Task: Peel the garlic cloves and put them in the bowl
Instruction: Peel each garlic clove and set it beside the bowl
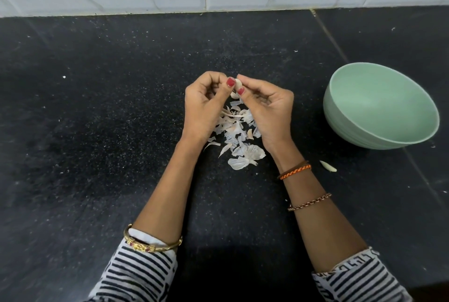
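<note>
Pinched between both thumbs and fingertips above a dark stone counter [121, 107]: one garlic clove [238, 83], left hand [204, 107] and right hand [267, 109] each curled tight on it. Directly beneath, a heap of papery peels [237, 136]. To the right, well apart — a pale green bowl [379, 107], inside bare. Just near the right wrist, another clove [328, 166] on the counter.

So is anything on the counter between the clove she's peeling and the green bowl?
Nothing visible. Both hands, left hand and right hand, pinch the garlic clove above the pile of skins. The stretch of black counter over to the green bowl is bare; the loose clove lies nearer her, off that line.
</note>
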